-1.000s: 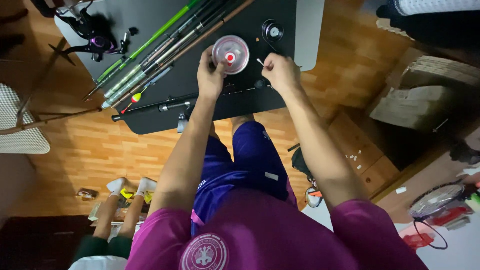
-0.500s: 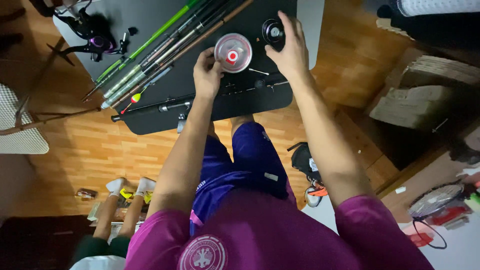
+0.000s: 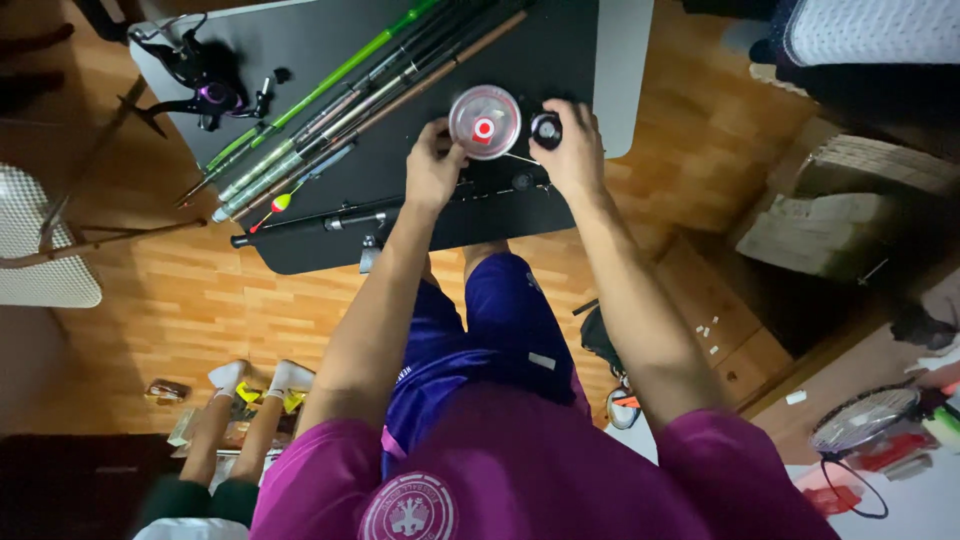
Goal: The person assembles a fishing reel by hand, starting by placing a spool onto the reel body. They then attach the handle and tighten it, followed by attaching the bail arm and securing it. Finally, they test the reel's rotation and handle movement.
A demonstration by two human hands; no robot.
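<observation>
My left hand holds the edge of a clear round line spool with a red and white centre, on the black table. My right hand grips a small black reel spool just right of the clear one. A thin line or pin runs between the two spools. A dark rod section lies along the table's near edge below my left hand.
A bundle of green and dark fishing rods lies diagonally across the table. A black spinning reel sits at the far left. A seated person's legs in white socks are at lower left. Cardboard boxes stand right.
My right hand went from the table's near edge to the black spool at the far right, then brought it in beside the clear spool. My left hand stayed on the clear spool.
</observation>
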